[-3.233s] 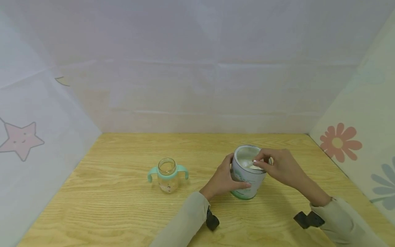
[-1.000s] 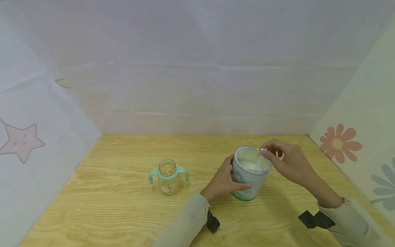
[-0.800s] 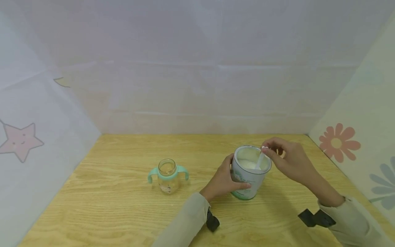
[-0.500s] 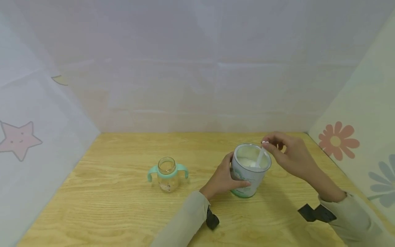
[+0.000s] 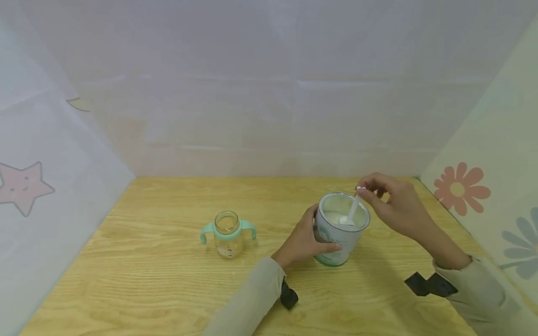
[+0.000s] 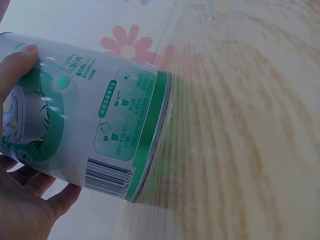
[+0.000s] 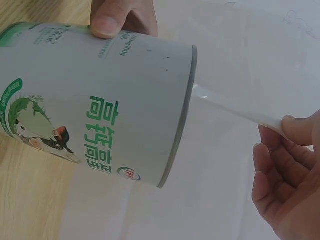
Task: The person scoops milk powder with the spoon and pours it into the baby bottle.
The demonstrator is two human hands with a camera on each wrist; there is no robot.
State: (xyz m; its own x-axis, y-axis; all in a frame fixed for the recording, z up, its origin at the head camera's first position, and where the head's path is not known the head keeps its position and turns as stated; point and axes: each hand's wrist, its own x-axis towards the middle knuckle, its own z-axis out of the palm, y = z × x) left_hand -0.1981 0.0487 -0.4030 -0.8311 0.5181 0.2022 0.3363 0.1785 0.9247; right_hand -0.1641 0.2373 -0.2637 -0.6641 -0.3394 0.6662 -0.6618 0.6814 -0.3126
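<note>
Centrally, round metal tin [image 5: 341, 228], thin plastic scoop [image 5: 352, 209]

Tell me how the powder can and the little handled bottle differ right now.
The powder can is opaque, white and green with print; the bottle is clear glass with mint handles. The can is wider than the bottle. The left hand grips the can while the right hand pinches a white scoop dipped in it; the bottle stands untouched. Both are open-topped and stand on the wooden table.

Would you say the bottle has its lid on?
No, the bottle stands open-mouthed on the table, with no lid on it.
</note>
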